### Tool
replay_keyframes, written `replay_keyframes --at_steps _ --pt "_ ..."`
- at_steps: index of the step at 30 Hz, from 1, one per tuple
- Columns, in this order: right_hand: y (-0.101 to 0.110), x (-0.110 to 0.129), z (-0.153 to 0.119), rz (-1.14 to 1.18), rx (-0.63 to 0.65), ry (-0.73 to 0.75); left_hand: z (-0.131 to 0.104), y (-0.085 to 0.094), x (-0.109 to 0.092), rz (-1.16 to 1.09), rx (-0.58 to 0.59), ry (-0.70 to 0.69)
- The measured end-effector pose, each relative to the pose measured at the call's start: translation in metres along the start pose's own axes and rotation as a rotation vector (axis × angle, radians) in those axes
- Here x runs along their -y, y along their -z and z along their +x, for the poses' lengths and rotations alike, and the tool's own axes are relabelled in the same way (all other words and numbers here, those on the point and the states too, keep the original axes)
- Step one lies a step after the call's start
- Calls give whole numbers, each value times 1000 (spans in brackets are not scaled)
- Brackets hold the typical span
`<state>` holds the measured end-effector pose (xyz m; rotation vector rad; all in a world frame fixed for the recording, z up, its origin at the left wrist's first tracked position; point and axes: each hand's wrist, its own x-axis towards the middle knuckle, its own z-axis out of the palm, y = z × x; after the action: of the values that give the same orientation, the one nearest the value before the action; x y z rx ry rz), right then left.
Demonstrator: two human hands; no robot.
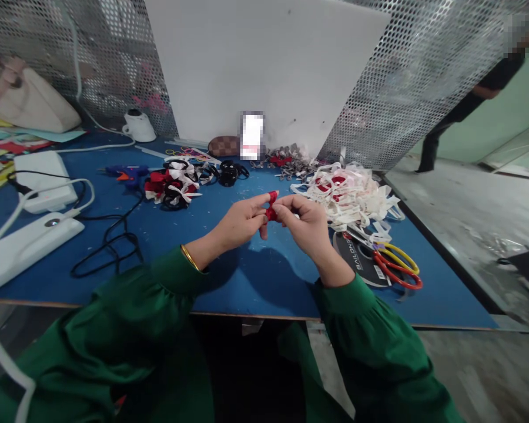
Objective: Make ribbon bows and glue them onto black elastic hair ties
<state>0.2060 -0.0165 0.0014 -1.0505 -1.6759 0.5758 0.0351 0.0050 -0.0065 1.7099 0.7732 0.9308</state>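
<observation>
Over the middle of the blue table, both my hands meet on a red ribbon (pixel 271 212). My left hand (pixel 242 220) has the ribbon looped about its fingers, with the thumb pressed close. From the other side, my right hand (pixel 304 223) pinches the ribbon between thumb and forefinger. Fingers cover part of the ribbon, so its full shape is hidden. To the right of my right hand lies a heap of white and pale ribbon pieces (pixel 357 197). A pile of red, black and white bows (pixel 173 185) sits to the left, beyond my left hand.
Scissors (pixel 399 267) with red and yellow handles rest on a black spool (pixel 361 261) at right. A blue glue gun (pixel 126 173), black cord (pixel 110 247) and white power strip (pixel 35 247) occupy the left. A phone (pixel 252 135) stands at the back. Someone (pixel 467 103) stands far right.
</observation>
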Motion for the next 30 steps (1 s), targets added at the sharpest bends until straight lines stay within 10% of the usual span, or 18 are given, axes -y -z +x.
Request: replay_keyframes --at_steps 14,24,30 --pt "-10 -5 -8 -443 -26 217 -2 -5 7 152 -49 -64" --pt "-26 -12 -8 -90 -303 -41 -8 -10 7 389 -11 -173" --pt "-30 -16 -6 439 -49 -374 -6 -12 9 221 75 -106"
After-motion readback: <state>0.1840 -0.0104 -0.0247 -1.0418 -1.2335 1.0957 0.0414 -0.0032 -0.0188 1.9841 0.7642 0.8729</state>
